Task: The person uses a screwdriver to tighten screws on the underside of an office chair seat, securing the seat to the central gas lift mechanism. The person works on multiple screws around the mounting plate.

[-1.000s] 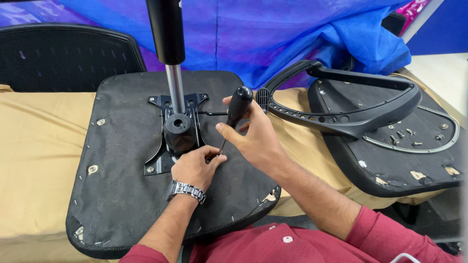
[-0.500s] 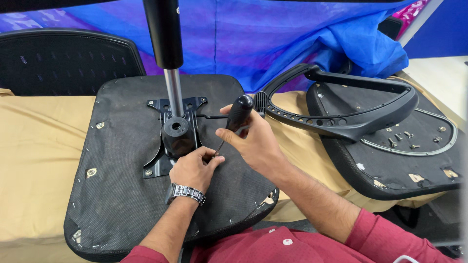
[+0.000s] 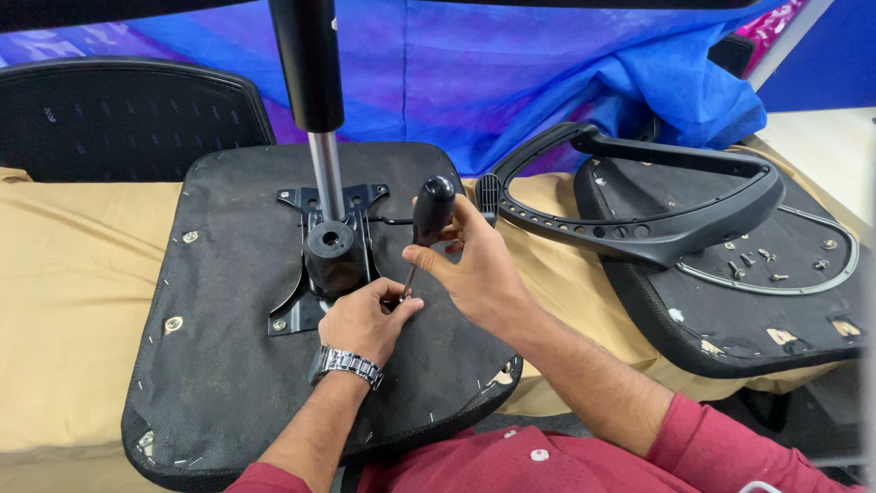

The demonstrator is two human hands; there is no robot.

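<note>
While the upturned chair seat (image 3: 228, 365) lies on the tan-covered counter (image 3: 73, 301), the right hand (image 3: 479, 274) closes round a black-handled screwdriver (image 3: 429, 219) | left hand (image 3: 365, 319) pinches its tip beside the metal mounting plate (image 3: 315, 265); step judged: driving a screw; next calls for steady, upright turning

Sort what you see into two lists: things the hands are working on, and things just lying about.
In use:
- screwdriver, in the right hand
- left hand, steadying the tip
- seat base, upturned
- metal plate with gas post

Lying about:
- armrest
- second seat with loose screws
- backrest
- blue sheet
</note>
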